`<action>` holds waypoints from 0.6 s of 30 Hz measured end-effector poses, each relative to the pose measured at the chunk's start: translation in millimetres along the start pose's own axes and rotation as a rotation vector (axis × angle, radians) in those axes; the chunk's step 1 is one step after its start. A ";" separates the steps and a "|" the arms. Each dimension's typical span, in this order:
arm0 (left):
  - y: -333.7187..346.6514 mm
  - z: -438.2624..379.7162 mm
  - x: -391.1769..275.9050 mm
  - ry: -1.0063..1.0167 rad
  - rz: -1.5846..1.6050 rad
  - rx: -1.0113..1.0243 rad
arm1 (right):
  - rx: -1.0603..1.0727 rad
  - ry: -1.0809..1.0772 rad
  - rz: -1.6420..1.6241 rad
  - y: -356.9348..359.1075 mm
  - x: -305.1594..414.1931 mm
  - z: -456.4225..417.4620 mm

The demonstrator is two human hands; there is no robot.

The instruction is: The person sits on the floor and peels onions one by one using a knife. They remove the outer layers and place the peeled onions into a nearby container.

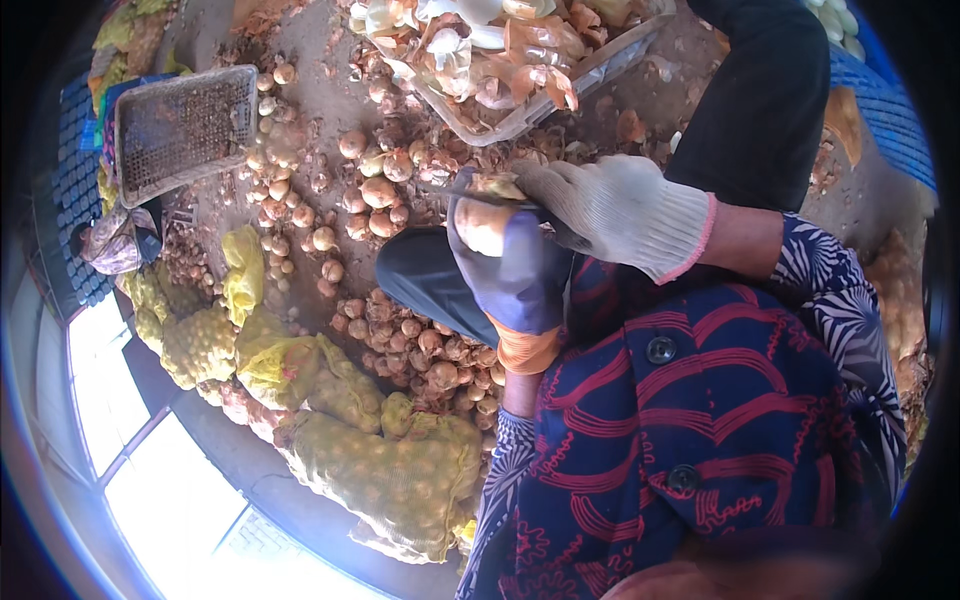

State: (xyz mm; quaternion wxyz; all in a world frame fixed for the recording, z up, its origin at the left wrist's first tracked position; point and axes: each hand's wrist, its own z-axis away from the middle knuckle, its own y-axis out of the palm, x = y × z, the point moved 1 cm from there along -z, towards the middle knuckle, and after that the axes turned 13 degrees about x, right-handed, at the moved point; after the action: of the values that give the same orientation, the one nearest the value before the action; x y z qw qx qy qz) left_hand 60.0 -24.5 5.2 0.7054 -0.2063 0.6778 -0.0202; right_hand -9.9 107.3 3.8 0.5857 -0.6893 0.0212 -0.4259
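Note:
My left hand (517,270), in a blurred purple-grey work glove with an orange cuff, is closed around an onion (480,225) with a pale, shiny side. My right hand (611,206) wears a whitish knit glove with a pink-edged cuff. It grips a knife whose thin dark blade (487,198) lies across the top of the onion; the handle is hidden by the fingers. A piece of loose onion skin (499,184) shows by the blade and the right fingertips. Both hands meet above my bent legs, over the onion-strewn floor.
A pale plastic crate (517,133) heaped with onion skins and some peeled onions stands ahead. Unpeeled onions (379,193) lie on the floor. Full yellow mesh sacks (382,465) line the left side, near another person (116,240) and a grey crate (187,169). Blue netting (885,112) is at right.

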 end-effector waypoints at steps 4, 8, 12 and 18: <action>3.4 1.3 -7.2 -0.124 0.548 -0.035 | 0.105 0.009 0.030 -6.3 -3.5 14.5; 7.7 2.1 3.8 -0.104 0.351 0.062 | 0.150 0.113 0.011 2.2 -10.6 3.4; -4.0 -4.3 2.9 -0.124 0.676 0.226 | 0.138 0.022 -0.028 -3.0 -23.3 -3.3; 4.4 4.9 12.7 -0.387 1.127 0.209 | 0.191 0.349 0.003 -0.5 -82.7 -15.8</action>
State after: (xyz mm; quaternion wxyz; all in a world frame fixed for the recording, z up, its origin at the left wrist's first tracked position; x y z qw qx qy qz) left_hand 64.7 -23.1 -8.2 0.7344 0.2551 0.5366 0.3281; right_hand -72.5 138.7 -43.1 0.6366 -0.5462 0.0825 -0.5381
